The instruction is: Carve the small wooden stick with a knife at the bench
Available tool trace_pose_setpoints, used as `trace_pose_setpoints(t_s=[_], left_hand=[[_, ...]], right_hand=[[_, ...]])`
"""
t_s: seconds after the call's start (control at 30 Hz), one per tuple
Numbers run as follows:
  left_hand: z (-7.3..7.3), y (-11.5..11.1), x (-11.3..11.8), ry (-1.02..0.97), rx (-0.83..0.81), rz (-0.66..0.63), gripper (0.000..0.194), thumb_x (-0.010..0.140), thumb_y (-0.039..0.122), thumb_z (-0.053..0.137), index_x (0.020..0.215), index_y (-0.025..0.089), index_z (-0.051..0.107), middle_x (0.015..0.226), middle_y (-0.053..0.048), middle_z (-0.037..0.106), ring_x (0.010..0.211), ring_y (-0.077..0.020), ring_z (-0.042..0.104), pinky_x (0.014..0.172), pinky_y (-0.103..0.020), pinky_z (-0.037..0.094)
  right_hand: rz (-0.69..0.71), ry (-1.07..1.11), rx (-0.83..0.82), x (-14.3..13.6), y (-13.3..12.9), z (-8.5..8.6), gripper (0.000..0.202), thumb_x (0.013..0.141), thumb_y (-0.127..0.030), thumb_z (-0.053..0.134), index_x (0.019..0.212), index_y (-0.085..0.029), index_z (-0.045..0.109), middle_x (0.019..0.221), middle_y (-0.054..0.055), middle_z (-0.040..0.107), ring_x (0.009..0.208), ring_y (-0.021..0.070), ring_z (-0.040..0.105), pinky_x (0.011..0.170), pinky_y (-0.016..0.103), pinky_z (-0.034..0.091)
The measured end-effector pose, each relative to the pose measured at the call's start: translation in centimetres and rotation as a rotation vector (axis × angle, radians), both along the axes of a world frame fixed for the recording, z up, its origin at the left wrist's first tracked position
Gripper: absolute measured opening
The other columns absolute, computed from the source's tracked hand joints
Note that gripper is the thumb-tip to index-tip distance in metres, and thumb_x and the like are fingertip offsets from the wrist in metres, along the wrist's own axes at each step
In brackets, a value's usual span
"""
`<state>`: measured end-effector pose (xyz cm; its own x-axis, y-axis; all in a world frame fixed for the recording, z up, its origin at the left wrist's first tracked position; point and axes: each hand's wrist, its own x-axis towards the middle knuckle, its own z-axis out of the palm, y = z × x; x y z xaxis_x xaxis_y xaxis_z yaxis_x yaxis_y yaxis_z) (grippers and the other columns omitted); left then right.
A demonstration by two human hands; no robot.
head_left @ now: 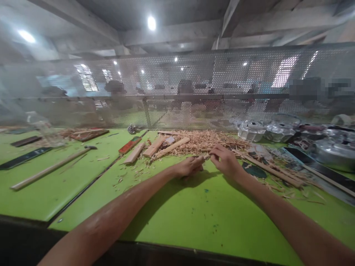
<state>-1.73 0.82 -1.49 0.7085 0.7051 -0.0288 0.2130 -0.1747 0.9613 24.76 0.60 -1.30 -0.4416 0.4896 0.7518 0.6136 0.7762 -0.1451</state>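
Pale wood shavings heap [205, 142] lies within reach on green table [172, 207]; left hand [190, 166] and right hand [226, 160] meet, pinching a small wooden piece [205, 156] steady between them.

Shavings [205, 142] ahead (mesh [194, 88] beyond)

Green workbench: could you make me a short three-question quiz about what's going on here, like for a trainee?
1. True or false: both hands, left hand and right hand, meet at the edge of the wood shavings.
2. What lies far left on the green workbench: A) a long wooden stick with a dark end, B) a saw, C) a drill?
3. What stands behind the bench, between it and the other workers?

Key: 1 true. 2 A, the long stick. 3 a perforated mesh screen.
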Motion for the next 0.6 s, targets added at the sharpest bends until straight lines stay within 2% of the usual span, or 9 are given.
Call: trace_pose_setpoints(t_s=[0.1,0.23,0.33,0.4,0.5,0.6], left_hand=[[0.1,-0.1,0.0,0.042,-0.012,0.007,0.076,0.128,0.086,0.053,0.079,0.028,0.050,0.062,0.007,0.039,0.052,-0.0120,0.032,0.048,-0.028,0.035],[0.5,-0.5,0.0,0.029,-0.010,0.017,0.068,0.135,0.068,0.051,0.080,0.028,0.049,0.065,0.008,0.039,0.054,-0.0110,0.032,0.050,-0.027,0.033],[0.5,-0.5,-0.1,0.022,-0.010,0.019,0.068,0.137,0.063,0.045,0.079,0.028,0.050,0.065,0.007,0.039,0.054,-0.0117,0.032,0.051,-0.028,0.034],[0.3,-0.2,0.0,0.034,-0.029,0.019,0.068,0.137,0.064,0.045,0.080,0.027,0.052,0.064,0.007,0.040,0.053,-0.0123,0.032,0.051,-0.029,0.036],[-0.1,0.3,0.1,0.031,-0.050,0.031,0.065,0.135,0.069,0.052,0.084,0.028,0.053,0.065,0.007,0.040,0.053,-0.0125,0.030,0.048,-0.029,0.033],[-0.5,0.6,0.1,-0.013,-0.034,0.003,0.074,0.128,0.085,0.059,0.081,0.029,0.048,0.067,0.007,0.037,0.055,-0.0123,0.028,0.049,-0.030,0.031]], right_hand=[[-0.004,-0.017,0.028,0.1,-0.1,0.0,0.026,0.116,-0.012,0.066,0.108,-0.026,0.087,0.104,0.013,0.083,0.093,0.0289,0.078,0.086,0.045,0.071],[0.040,-0.006,0.082,0.1,-0.1,-0.1,0.029,0.116,-0.013,0.062,0.104,-0.025,0.086,0.100,0.012,0.082,0.088,0.0283,0.078,0.079,0.044,0.070],[0.020,0.005,0.052,0.0,0.1,-0.3,0.027,0.117,-0.015,0.066,0.109,-0.026,0.089,0.104,0.013,0.084,0.094,0.0303,0.080,0.085,0.047,0.072],[0.001,0.007,0.052,-0.1,0.3,-0.5,0.025,0.117,-0.014,0.067,0.111,-0.026,0.089,0.105,0.012,0.084,0.096,0.0304,0.081,0.087,0.046,0.072],[0.003,-0.002,0.117,-0.1,0.5,-0.6,0.026,0.115,-0.010,0.065,0.106,-0.024,0.084,0.100,0.011,0.083,0.090,0.0282,0.080,0.081,0.041,0.069],[0.003,-0.025,0.125,-0.1,0.4,-0.5,0.026,0.115,-0.008,0.065,0.107,-0.025,0.082,0.103,0.011,0.084,0.093,0.0276,0.081,0.084,0.040,0.068]])
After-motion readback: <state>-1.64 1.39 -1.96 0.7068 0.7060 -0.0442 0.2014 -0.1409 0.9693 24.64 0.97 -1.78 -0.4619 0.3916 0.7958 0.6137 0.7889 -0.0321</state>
